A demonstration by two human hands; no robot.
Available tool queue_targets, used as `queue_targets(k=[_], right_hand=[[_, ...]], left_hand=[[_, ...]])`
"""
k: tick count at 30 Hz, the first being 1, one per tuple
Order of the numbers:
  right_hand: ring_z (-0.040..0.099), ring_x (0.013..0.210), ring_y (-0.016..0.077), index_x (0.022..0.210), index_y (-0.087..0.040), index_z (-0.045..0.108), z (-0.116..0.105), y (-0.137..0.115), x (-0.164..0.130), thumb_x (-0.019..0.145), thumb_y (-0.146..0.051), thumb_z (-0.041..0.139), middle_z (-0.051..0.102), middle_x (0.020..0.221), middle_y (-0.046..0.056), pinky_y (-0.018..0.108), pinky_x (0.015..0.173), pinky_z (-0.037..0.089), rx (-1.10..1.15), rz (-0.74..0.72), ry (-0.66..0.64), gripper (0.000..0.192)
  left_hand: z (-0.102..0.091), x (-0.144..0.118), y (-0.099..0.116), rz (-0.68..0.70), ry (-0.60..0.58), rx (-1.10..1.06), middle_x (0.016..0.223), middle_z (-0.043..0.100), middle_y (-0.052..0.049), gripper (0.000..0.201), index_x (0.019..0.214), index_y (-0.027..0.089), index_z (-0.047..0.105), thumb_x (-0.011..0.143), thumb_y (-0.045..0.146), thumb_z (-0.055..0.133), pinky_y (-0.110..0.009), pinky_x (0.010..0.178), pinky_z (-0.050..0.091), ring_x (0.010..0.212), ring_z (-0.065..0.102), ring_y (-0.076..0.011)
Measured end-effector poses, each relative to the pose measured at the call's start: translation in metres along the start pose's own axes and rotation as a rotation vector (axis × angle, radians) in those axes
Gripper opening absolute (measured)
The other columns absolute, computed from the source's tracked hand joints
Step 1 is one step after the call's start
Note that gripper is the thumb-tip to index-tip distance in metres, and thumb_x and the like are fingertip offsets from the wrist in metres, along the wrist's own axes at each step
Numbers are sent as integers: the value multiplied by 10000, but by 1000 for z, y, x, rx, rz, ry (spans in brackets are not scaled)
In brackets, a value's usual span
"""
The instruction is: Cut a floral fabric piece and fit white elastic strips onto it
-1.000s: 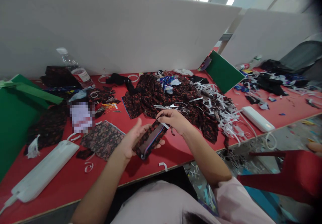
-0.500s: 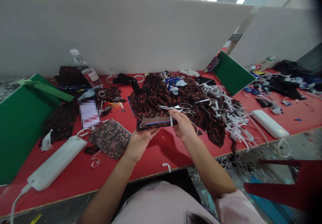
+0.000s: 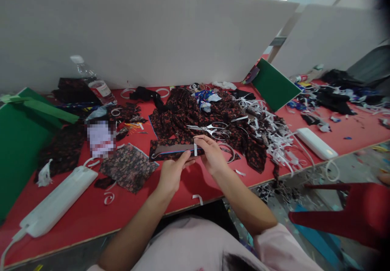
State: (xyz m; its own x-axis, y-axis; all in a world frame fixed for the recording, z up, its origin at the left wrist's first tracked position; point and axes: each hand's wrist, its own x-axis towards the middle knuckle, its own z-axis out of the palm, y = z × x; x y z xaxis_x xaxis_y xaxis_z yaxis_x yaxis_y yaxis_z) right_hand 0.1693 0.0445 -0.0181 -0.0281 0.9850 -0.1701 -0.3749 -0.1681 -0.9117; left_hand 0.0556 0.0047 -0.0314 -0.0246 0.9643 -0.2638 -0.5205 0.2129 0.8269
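A folded piece of dark floral fabric (image 3: 161, 146) with a brown strip and a blue edge is held just above the red table. My left hand (image 3: 172, 174) grips its lower edge, thumb on top and fingers beneath. At its right end my right hand (image 3: 212, 154) pinches the fabric beside a short white tape (image 3: 195, 149) that crosses it. Silver scissors (image 3: 210, 130) lie partly open beyond the right hand, on a heap of the same floral fabric (image 3: 176, 112). The fingers under the piece are partly hidden.
A grey floral piece (image 3: 129, 168) and a long white lamp-like bar (image 3: 59, 202) are on the left. White tape scraps (image 3: 276, 149) pile up at right, near another white bar (image 3: 317, 144). A bottle (image 3: 99, 88) stands by the partition. A red stool (image 3: 350, 210) is at lower right.
My left hand has shifted right along the fabric, its thumb now on top near the white tape. A loose white scrap now shows right of my right forearm. The view has turned slightly right.
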Motion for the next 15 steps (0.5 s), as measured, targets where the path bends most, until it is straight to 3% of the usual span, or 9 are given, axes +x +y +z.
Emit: queue_targets(k=[3, 6, 8, 11, 15], right_hand=[[558, 767, 141, 873, -187, 619, -6, -4, -3, 716, -353, 615, 624, 845, 18, 279, 725, 430, -225, -182, 5, 228], [542, 841, 164, 865, -207, 624, -10, -8, -16, 804, -320, 552, 622, 882, 33, 328, 802, 401, -675, -540, 109, 147], [527, 850, 181, 816, -216, 635, -11, -8, -26, 832, -281, 531, 626, 842, 36, 354, 812, 374, -981, -694, 83, 123], [515, 855, 199, 827, -222, 645, -10, -4, -33, 840, -261, 529, 636, 842, 42, 364, 787, 350, -1250, -794, 48, 123], [507, 846, 201, 823, -210, 635, -8, -1, -29, 845, -254, 523, 630, 848, 44, 352, 751, 332, -1386, -831, 50, 122]], left_hand=[[-1, 1, 3, 17, 53, -11, 902, 715, -84, 316, 935, 106, 654, 671, 269, 709, -359, 750, 538, 742, 688, -214], [-2, 2, 6, 45, 90, -15, 858, 719, -91, 323, 940, 96, 651, 677, 276, 703, -358, 745, 537, 743, 688, -216], [-2, 3, 6, 63, 97, -1, 837, 719, -106, 321, 917, 82, 654, 686, 301, 694, -371, 760, 533, 758, 687, -223], [-3, 2, 4, 106, 111, 53, 836, 718, -114, 345, 917, 82, 657, 699, 349, 677, -383, 766, 533, 768, 684, -225], [-3, 0, -1, 182, 143, 155, 854, 718, -95, 338, 931, 117, 660, 712, 375, 658, -372, 724, 546, 747, 685, -222]])
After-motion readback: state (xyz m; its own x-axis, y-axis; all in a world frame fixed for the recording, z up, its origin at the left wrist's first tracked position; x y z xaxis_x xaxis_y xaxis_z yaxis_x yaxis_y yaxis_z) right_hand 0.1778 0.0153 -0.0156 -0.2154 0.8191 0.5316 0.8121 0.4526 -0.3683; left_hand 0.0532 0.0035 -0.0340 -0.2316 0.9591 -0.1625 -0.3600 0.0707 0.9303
